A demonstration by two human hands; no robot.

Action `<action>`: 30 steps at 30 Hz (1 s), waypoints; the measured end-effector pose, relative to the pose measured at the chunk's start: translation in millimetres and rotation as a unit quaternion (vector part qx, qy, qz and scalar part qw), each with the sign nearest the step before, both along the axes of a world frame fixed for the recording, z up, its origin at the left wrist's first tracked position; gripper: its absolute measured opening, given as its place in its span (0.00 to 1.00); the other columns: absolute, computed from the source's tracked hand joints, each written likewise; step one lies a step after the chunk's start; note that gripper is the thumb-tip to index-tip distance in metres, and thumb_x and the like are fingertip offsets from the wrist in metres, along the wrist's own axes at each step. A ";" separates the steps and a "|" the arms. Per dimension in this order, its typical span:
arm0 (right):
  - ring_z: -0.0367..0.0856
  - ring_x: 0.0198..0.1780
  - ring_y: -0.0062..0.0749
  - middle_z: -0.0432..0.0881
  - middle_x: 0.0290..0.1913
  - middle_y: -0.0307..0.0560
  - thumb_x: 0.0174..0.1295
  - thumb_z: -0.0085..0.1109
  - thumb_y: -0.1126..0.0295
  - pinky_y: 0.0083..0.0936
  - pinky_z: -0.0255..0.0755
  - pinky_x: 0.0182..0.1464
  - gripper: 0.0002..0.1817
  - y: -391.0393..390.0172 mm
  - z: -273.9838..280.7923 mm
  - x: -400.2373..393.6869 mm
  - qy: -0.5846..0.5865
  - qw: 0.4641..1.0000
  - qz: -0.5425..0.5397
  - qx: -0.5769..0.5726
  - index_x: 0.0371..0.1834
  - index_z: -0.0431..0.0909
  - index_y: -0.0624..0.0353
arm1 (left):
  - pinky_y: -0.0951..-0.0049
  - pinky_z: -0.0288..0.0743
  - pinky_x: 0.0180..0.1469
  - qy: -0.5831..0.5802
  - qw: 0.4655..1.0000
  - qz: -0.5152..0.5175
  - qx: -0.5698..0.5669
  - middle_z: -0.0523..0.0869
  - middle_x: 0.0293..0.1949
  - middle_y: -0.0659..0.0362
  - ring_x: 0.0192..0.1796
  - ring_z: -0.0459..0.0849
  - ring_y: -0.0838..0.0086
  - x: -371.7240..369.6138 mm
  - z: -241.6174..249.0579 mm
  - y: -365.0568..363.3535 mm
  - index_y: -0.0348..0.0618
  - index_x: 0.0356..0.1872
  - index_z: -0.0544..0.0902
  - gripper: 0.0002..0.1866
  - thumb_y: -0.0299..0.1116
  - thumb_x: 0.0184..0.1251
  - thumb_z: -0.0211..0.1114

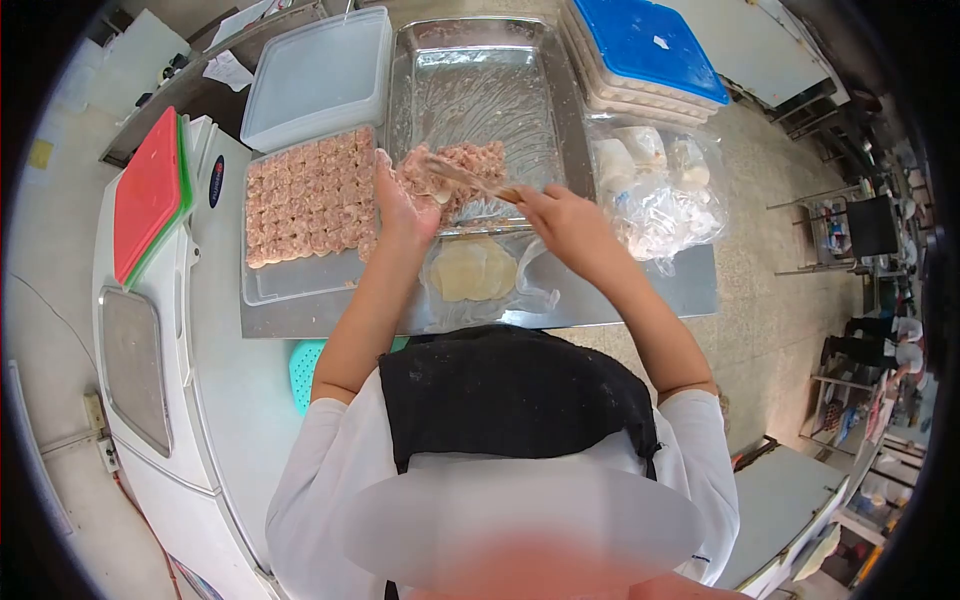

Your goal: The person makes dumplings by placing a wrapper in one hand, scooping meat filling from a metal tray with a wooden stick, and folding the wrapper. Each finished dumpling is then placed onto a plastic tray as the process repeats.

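Observation:
My left hand (405,208) is curled around a pale dumpling wrapper (441,194) with ground meat on it, at the near left edge of a metal pan (400,100). In my right hand (568,228) is a long, flat spatula (470,180), its meat-smeared blade reaching across to the wrapper. Ground meat filling (480,158) is heaped at the near end of the pan. Between my forearms, a fan of round wrappers (473,270) lies on plastic. Left of my left hand, a clear tray (290,292) carries rows of open-topped meat dumplings (310,195).
Stacked lidded containers (320,80) stand behind the dumpling tray. More trays under a blue lid (650,45) sit at the back right. Bags of white wrappers (660,180) lie right of the pan. A white freezer (215,300) with red and green boards (148,200) is at left.

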State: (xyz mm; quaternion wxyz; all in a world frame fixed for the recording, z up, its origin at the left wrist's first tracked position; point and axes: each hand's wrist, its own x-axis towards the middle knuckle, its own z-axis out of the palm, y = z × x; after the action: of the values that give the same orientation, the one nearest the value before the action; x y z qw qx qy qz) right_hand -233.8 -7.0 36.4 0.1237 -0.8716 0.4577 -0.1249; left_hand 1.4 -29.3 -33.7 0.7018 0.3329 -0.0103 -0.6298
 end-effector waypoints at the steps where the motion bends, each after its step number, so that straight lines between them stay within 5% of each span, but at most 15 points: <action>1: 0.80 0.33 0.50 0.78 0.30 0.50 0.66 0.55 0.62 0.42 0.74 0.33 0.13 -3.7 -12.2 3.8 -0.023 0.999 0.026 -0.007 0.49 0.79 0.54 | 0.43 0.60 0.68 -0.001 1.000 0.002 0.000 0.74 0.59 0.43 0.65 0.71 0.51 -7.0 17.6 3.2 0.33 0.62 0.68 0.39 0.64 0.70 0.45; 3: 0.81 0.33 0.49 0.77 0.30 0.50 0.67 0.53 0.63 0.42 0.74 0.33 0.12 -6.7 -11.6 0.0 -0.048 0.997 0.056 -0.012 0.50 0.78 0.53 | 0.45 0.63 0.66 -0.005 1.000 -0.003 0.002 0.76 0.56 0.42 0.60 0.74 0.51 -20.1 48.8 13.2 0.32 0.61 0.70 0.40 0.64 0.70 0.44; 6: 0.80 0.32 0.50 0.77 0.31 0.51 0.68 0.51 0.63 0.43 0.74 0.33 0.13 -12.9 28.2 -10.2 0.090 0.993 0.069 -0.016 0.51 0.77 0.52 | 0.46 0.65 0.64 0.002 1.000 -0.012 0.011 0.78 0.53 0.41 0.57 0.75 0.51 -17.9 42.1 15.4 0.30 0.61 0.70 0.41 0.65 0.70 0.44; 13: 0.80 0.31 0.50 0.78 0.28 0.52 0.68 0.51 0.65 0.42 0.74 0.32 0.12 -50.1 1.1 -31.6 -0.120 0.979 0.164 0.000 0.47 0.79 0.57 | 0.46 0.63 0.67 0.030 0.997 0.067 -0.027 0.76 0.55 0.39 0.61 0.73 0.50 -22.9 39.5 9.6 0.31 0.64 0.66 0.36 0.57 0.71 0.47; 15: 0.81 0.30 0.49 0.79 0.27 0.51 0.68 0.50 0.65 0.41 0.74 0.32 0.12 -64.6 1.8 -47.0 -0.211 0.956 0.205 0.014 0.45 0.81 0.57 | 0.51 0.68 0.64 -0.019 0.990 -0.015 -0.140 0.77 0.54 0.44 0.57 0.77 0.54 -17.8 31.0 14.2 0.33 0.67 0.64 0.31 0.42 0.69 0.57; 16: 0.79 0.28 0.44 0.77 0.24 0.51 0.70 0.49 0.64 0.38 0.72 0.31 0.13 -69.9 2.0 -53.2 -0.227 0.954 0.144 0.132 0.46 0.81 0.58 | 0.51 0.68 0.64 -0.023 0.990 -0.009 -0.142 0.77 0.54 0.44 0.57 0.77 0.54 -23.7 40.0 19.6 0.33 0.67 0.64 0.31 0.42 0.69 0.57; 17: 0.77 0.26 0.38 0.75 0.21 0.50 0.71 0.49 0.62 0.34 0.71 0.30 0.15 -73.9 2.4 -57.4 -0.237 0.936 0.079 0.248 0.48 0.82 0.58 | 0.55 0.72 0.62 -0.164 0.975 -0.052 -0.138 0.78 0.54 0.47 0.55 0.78 0.59 -30.1 50.2 27.7 0.34 0.67 0.64 0.32 0.36 0.65 0.61; 18: 0.77 0.26 0.38 0.75 0.21 0.50 0.71 0.49 0.62 0.34 0.71 0.30 0.15 -76.0 3.0 -59.4 -0.238 0.935 0.084 0.249 0.48 0.82 0.58 | 0.60 0.75 0.59 -0.302 0.940 -0.096 -0.129 0.79 0.54 0.51 0.52 0.80 0.63 -35.4 59.3 31.2 0.36 0.68 0.63 0.34 0.29 0.61 0.66; 19: 0.71 0.24 0.28 0.69 0.20 0.41 0.72 0.48 0.61 0.28 0.66 0.27 0.16 -76.6 4.0 -60.4 -0.240 0.898 0.100 0.355 0.49 0.81 0.60 | 0.60 0.75 0.59 -0.304 0.940 -0.092 -0.127 0.79 0.54 0.51 0.52 0.80 0.63 -37.7 63.2 30.2 0.36 0.68 0.63 0.34 0.29 0.61 0.66; 20: 0.64 0.22 0.18 0.63 0.19 0.33 0.74 0.47 0.59 0.21 0.61 0.24 0.18 -77.2 5.8 -61.5 -0.237 0.849 0.115 0.458 0.50 0.80 0.61 | 0.66 0.75 0.58 -0.451 0.877 -0.093 -0.135 0.79 0.55 0.54 0.51 0.81 0.67 -39.2 65.9 30.3 0.40 0.66 0.66 0.33 0.27 0.59 0.67; 21: 0.64 0.22 0.18 0.63 0.19 0.33 0.74 0.47 0.59 0.21 0.61 0.24 0.18 -77.2 12.3 -62.7 -0.235 0.847 0.121 0.461 0.50 0.80 0.61 | 0.73 0.74 0.57 -0.587 0.793 -0.093 -0.137 0.79 0.56 0.56 0.50 0.81 0.71 -39.7 67.7 31.5 0.43 0.65 0.69 0.32 0.24 0.57 0.68; 24: 0.72 0.26 0.23 0.71 0.21 0.42 0.71 0.51 0.60 0.26 0.70 0.32 0.18 -79.4 23.4 -62.0 -0.178 0.853 0.119 0.475 0.54 0.79 0.62 | 0.75 0.73 0.55 -0.626 0.743 -0.186 -0.148 0.83 0.52 0.59 0.49 0.81 0.72 -31.9 72.9 30.4 0.42 0.59 0.76 0.27 0.27 0.55 0.70; 28: 0.76 0.31 0.23 0.83 0.33 0.44 0.71 0.53 0.59 0.23 0.71 0.36 0.18 -85.2 -20.6 -50.0 -0.204 0.889 0.239 0.333 0.54 0.80 0.61 | 0.73 0.75 0.51 -0.606 0.733 -0.265 -0.161 0.84 0.43 0.60 0.45 0.80 0.76 -17.7 75.9 25.6 0.41 0.51 0.81 0.23 0.28 0.50 0.73; 30: 0.80 0.37 0.26 0.86 0.39 0.48 0.70 0.55 0.59 0.25 0.73 0.41 0.19 -93.1 -35.4 -45.0 -0.231 0.885 0.273 0.298 0.55 0.80 0.60 | 0.73 0.74 0.52 -0.677 0.618 -0.320 -0.238 0.84 0.42 0.61 0.45 0.80 0.76 -12.0 79.0 25.1 0.40 0.48 0.82 0.21 0.28 0.49 0.73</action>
State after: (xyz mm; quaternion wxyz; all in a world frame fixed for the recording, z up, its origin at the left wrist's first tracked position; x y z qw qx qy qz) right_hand -278.8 -100.1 1.1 0.5094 -0.8303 0.1761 -0.1417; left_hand -10.6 -4.2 45.3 0.3043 0.4619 -0.7384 -0.3859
